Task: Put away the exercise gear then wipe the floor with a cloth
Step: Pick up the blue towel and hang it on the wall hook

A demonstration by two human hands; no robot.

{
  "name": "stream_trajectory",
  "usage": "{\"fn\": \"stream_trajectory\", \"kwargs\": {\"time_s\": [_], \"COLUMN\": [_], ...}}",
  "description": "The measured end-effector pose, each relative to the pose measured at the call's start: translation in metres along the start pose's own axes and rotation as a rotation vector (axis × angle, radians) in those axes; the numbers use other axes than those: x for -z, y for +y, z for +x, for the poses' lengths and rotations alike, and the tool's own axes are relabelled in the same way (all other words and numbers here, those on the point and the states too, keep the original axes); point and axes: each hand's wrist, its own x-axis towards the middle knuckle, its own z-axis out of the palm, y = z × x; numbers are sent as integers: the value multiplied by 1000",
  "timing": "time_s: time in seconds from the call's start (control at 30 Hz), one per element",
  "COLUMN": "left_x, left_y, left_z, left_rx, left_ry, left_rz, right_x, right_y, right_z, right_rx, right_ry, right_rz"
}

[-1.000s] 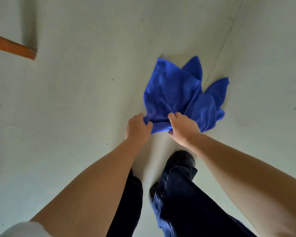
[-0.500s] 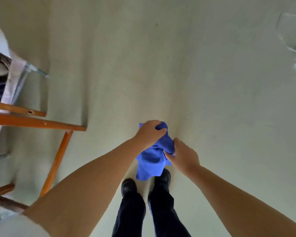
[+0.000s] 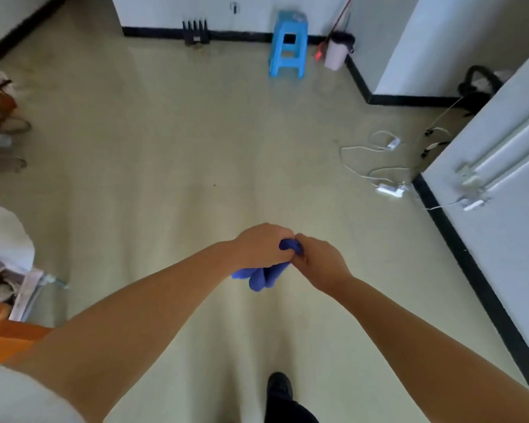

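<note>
Above the pale floor (image 3: 171, 166), at the centre of the head view, we hold the blue cloth (image 3: 264, 274) bunched up between both hands, off the ground. Left hand (image 3: 261, 247): fingers curled round the top of the bundle, grip clamped on the cloth. Right hand (image 3: 321, 261): thumb and fingers pinching the same bundle from the other side, grip likewise clamped on it. The two hands touch or nearly touch at the knuckles; we cannot tell which. A small fold of cloth shows between them, and the loose remainder hangs in lobes below the left hand.

Both forearms are bare and reach forward from the lower corners. A white sleeve (image 3: 19, 395) shows at lower left. One dark shoe (image 3: 280, 386) stands on the floor at the bottom edge, beneath the hands.

Surroundings, noted briefly. Far wall: a light blue plastic stool (image 3: 287, 45) stands against the black skirting, with a pale bin (image 3: 336, 50) just beside it on the right and a red-handled tool leaning there. A black slatted object (image 3: 196, 33) sits left of the stool, too blurred to identify. Right side: white cables and adapters (image 3: 385, 166) lie tangled on the floor near a white cabinet (image 3: 501, 178). Left edge: orange wooden furniture (image 3: 3, 334) and some cloth items, partly cut off.
</note>
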Motion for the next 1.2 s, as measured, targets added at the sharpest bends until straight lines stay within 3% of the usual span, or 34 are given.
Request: {"fn": "stream_trajectory", "kwargs": {"time_s": [0.23, 0.47, 0.67, 0.8, 0.9, 1.03, 1.2], "left_x": [20, -34, -144, -231, -306, -396, -485], "left_y": [55, 155, 298, 394, 452, 513, 570], "left_z": [-28, -32, -94, -177, -251, -350, -449], "left_rx": [-291, -524, -831, -1060, -1209, -1333, -1477], "left_ry": [53, -85, -255, -391, -463, -586, -681], "left_rz": [134, 212, 330, 372, 422, 337, 307], "right_x": [77, 113, 103, 96, 89, 78, 64], "right_y": [-12, 29, 58, 47, 31, 18, -6], "right_z": [-88, -260, -433, -550, -642, -775, -930], "right_rx": [-116, -613, -964, -959, -955, -1133, -1287], "right_ry": [335, 592, 665, 750, 910, 1165, 1286], "right_rz": [-205, -159, -126, 144, 399, 409, 328]}}
